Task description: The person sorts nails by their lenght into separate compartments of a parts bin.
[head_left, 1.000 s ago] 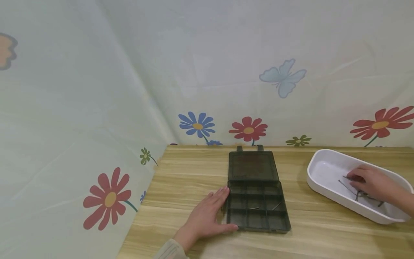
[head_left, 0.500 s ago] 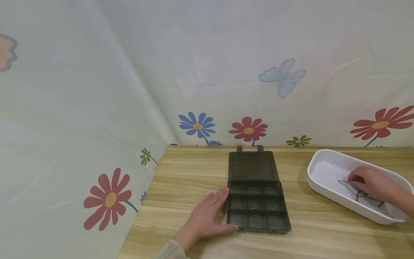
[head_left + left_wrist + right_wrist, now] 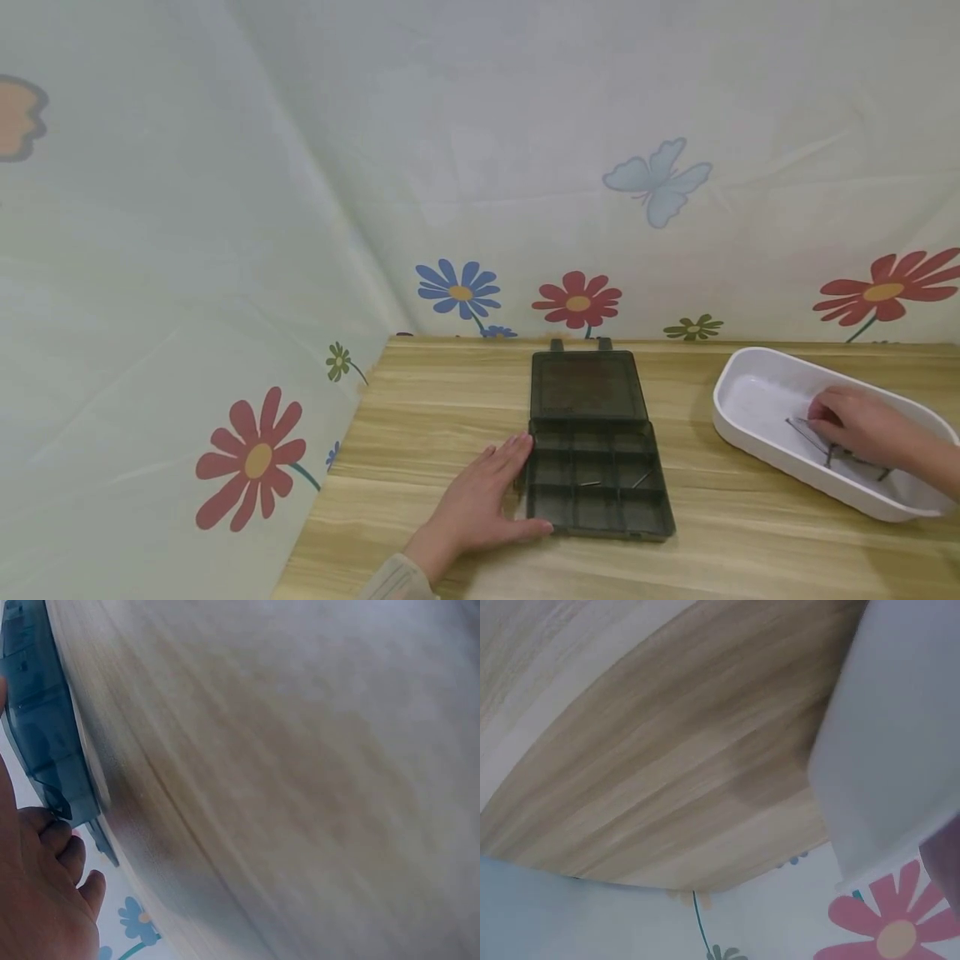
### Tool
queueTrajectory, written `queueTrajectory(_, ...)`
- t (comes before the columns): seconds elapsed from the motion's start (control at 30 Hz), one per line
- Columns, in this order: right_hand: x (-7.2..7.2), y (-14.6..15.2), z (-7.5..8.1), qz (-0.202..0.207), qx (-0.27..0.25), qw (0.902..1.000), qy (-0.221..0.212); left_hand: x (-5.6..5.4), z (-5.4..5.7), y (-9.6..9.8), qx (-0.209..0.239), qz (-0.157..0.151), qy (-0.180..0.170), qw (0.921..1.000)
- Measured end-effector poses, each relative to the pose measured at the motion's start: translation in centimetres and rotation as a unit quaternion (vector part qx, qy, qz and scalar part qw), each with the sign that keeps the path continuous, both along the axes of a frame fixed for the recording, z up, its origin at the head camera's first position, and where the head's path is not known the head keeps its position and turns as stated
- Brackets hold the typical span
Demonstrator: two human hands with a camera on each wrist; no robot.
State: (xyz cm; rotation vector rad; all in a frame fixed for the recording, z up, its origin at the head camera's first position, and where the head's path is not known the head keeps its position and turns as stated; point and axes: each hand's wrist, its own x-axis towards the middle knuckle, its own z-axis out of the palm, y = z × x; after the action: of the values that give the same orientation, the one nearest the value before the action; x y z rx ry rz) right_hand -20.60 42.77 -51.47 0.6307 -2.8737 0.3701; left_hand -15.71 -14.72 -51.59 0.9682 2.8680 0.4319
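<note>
My left hand point(image 3: 480, 504) lies along the left side of a dark see-through compartment box point(image 3: 592, 532), thumb at its front edge and fingers extended to its far left part. One short metal piece point(image 3: 589, 483) lies in the box's middle compartment and another point(image 3: 642, 478) in the one to its right. Inside a white tray point(image 3: 750, 392), my right hand point(image 3: 866, 425) has thumb and fingertips pinched together on a nail, itself hidden behind the fingers. Several thin dark nails point(image 3: 806, 433) lie under and beside this hand. The left wrist view shows the box point(image 3: 45, 712) by the fingers.
The box's lid point(image 3: 587, 383) lies folded back, its two latches point(image 3: 557, 343) near the table's rear edge. Behind the wooden table point(image 3: 442, 383) hangs a flower-printed cloth point(image 3: 510, 167). In the right wrist view, the tray's outer wall point(image 3: 900, 727) fills the right side.
The nail that stuck out from my right fingertips a second ago is out of sight, and those fingers have drawn together and slightly right. My left hand and the box have stayed put.
</note>
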Motion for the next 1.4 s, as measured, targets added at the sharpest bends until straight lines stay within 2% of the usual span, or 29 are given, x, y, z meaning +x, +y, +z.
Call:
queueTrajectory(0.07, -0.1, -0.2, 0.8, -0.014, -0.004, 0.9994, -0.033, 0.0, 0.1, 0.0, 0.001, -0.001, -0.001, 1.0)
queueTrajectory(0.23, -0.3, -1.3, 3.4, -0.015, -0.017, 0.9973, -0.07, 0.0, 0.2, 0.0, 0.002, -0.001, -0.003, 1.0)
queueTrajectory(0.37, -0.5, -2.7, 5.2, 0.007, -0.042, 0.9969, -0.066, 0.0, 0.1, 0.0, 0.001, 0.002, -0.005, 1.0)
queueTrajectory(0.57, -0.7, -5.3, 7.1, 0.033, -0.051, 0.9978, -0.027, 0.0, 0.0, 0.0, 0.003, 0.0, 0.002, 1.0)
queueTrajectory(0.7, -0.7, -7.7, 7.5, 0.076, -0.073, 0.9943, 0.017, 0.0, 0.0, 0.0, 0.003, 0.0, 0.003, 1.0)
queueTrajectory(0.8, -0.7, -9.9, 7.4, 0.12, -0.09, 0.9869, 0.06, 0.0, 0.0, -0.1, 0.003, 0.0, 0.002, 1.0)
queueTrajectory(0.93, -0.5, -13.1, 7.1, 0.169, -0.113, 0.9766, 0.07, 0.0, 0.0, -0.1, 0.0, -0.001, 0.007, 1.0)
queueTrajectory(1.1, 0.2, -17.2, 7.0, 0.205, -0.145, 0.9679, 0.011, 0.0, 0.1, 0.0, 0.002, -0.005, 0.011, 0.9999)
queueTrajectory(1.27, 0.8, -20.6, 6.5, 0.241, -0.157, 0.9575, -0.012, 0.0, 0.1, 0.0, 0.001, -0.003, 0.01, 0.9999)
queueTrajectory(1.4, 0.9, -22.5, 5.9, 0.259, -0.156, 0.9528, -0.022, 0.0, 0.1, 0.0, 0.002, 0.0, 0.008, 1.0)
